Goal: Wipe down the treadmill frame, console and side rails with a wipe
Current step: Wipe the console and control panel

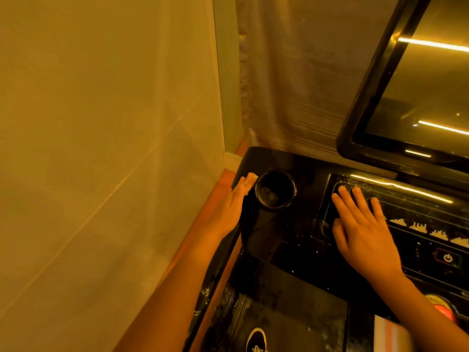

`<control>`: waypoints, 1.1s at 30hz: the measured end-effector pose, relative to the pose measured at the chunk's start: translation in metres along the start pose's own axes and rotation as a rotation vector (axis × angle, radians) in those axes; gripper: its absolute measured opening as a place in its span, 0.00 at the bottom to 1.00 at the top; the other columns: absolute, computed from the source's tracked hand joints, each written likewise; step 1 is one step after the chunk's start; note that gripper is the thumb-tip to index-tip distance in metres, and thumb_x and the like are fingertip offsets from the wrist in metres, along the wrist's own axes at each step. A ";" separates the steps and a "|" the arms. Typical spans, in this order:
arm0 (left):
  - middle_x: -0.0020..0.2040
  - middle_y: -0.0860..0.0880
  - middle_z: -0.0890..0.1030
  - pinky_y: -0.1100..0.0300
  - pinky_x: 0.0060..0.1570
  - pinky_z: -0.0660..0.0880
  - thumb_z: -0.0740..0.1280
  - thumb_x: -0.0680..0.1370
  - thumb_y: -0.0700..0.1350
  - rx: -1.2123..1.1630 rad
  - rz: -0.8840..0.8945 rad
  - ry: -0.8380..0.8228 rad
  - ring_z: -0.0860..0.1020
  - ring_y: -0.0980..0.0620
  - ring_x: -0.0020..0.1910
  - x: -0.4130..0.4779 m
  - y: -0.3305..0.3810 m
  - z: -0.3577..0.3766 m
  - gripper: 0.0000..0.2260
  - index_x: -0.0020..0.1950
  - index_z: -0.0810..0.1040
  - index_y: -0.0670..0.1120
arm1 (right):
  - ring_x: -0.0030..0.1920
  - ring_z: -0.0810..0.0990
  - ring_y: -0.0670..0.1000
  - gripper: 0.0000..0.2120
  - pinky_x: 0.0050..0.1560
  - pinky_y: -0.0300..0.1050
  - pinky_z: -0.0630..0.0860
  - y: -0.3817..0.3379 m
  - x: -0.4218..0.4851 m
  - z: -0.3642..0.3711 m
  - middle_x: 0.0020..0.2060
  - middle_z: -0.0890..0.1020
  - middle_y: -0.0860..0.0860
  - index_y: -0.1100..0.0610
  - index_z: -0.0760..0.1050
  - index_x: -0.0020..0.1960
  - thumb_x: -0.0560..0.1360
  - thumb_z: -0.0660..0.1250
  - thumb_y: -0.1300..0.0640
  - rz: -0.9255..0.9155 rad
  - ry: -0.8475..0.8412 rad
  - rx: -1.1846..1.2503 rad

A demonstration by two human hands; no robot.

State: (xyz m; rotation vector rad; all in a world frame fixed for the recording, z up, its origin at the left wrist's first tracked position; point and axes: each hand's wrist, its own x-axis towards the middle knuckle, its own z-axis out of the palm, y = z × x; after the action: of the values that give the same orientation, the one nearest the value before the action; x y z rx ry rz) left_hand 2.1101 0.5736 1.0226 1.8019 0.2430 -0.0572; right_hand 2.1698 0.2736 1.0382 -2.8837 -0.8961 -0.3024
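Presently on view, listed under amber light:

1. Console (291, 237): black, glossy, speckled with pale spots.
2. Wipe (251, 177): small and white, at the console's far left corner, just left of the cup holder. Fingers cover most of it. One corner shows past the fingertips and a sliver shows beside them.
3. Left grip (228, 207): fingers straight and together, laid flat on the wipe and pressing it to the console's left edge. No finger curls round it. The forearm runs along that edge.
4. Cup holder (294, 190): round with a shiny rim and dark inside, near the far left corner, just beside the left grip's fingertips. Contact cannot be told.
5. Right grip (365, 229): open, fingers straight and slightly spread, palm down on the panel, holding nothing.
6. Panel (418, 207): outlined control area on the console's right half.
7. Bar graphs (418, 227): pale printed row on the panel, right of the right grip.
8. Power button (448, 257): by the right edge, nearer than the bar graphs.
9. Red knob (441, 307): at the near right corner, partly hidden by the right forearm.
10. Screen (418, 85): dark, black-framed and tilted, above the console's far edge. It reflects strips of light.
11. Deck (291, 316): black and dusty, below the console's near edge.
12. Shoe (256, 339): dark with white trim, on the deck, cut off by the view's bottom.
13. Curtain (101, 123): pale, hanging left of the console.
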 end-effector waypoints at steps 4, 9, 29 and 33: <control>0.78 0.66 0.56 0.55 0.80 0.43 0.40 0.87 0.56 0.108 0.029 0.041 0.49 0.71 0.77 -0.022 -0.014 0.008 0.19 0.77 0.55 0.64 | 0.80 0.50 0.55 0.28 0.79 0.60 0.47 0.000 -0.001 0.000 0.78 0.59 0.54 0.55 0.57 0.79 0.81 0.49 0.47 -0.004 0.001 -0.001; 0.81 0.62 0.51 0.57 0.79 0.39 0.36 0.82 0.63 0.251 0.085 0.091 0.45 0.67 0.78 -0.048 -0.027 0.032 0.27 0.80 0.53 0.61 | 0.80 0.50 0.55 0.28 0.79 0.60 0.47 0.000 -0.001 0.000 0.79 0.59 0.54 0.55 0.57 0.79 0.81 0.48 0.47 0.001 -0.007 -0.004; 0.80 0.63 0.51 0.52 0.80 0.41 0.40 0.87 0.54 0.173 -0.064 0.105 0.46 0.64 0.79 -0.027 -0.006 0.031 0.21 0.81 0.49 0.58 | 0.80 0.49 0.55 0.28 0.79 0.58 0.45 0.002 -0.001 0.001 0.79 0.58 0.53 0.54 0.56 0.79 0.82 0.49 0.47 -0.002 -0.011 -0.018; 0.79 0.63 0.56 0.50 0.80 0.41 0.37 0.83 0.61 0.042 -0.105 0.055 0.50 0.65 0.77 0.020 0.032 0.013 0.28 0.81 0.58 0.56 | 0.80 0.50 0.55 0.28 0.79 0.58 0.45 0.002 -0.001 0.001 0.79 0.59 0.53 0.55 0.57 0.79 0.82 0.49 0.47 -0.004 -0.001 -0.018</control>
State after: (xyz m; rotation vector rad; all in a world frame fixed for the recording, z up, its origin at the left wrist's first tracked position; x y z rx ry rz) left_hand 2.1370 0.5567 1.0466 1.8329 0.3784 -0.0878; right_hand 2.1702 0.2714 1.0365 -2.8997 -0.9035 -0.3105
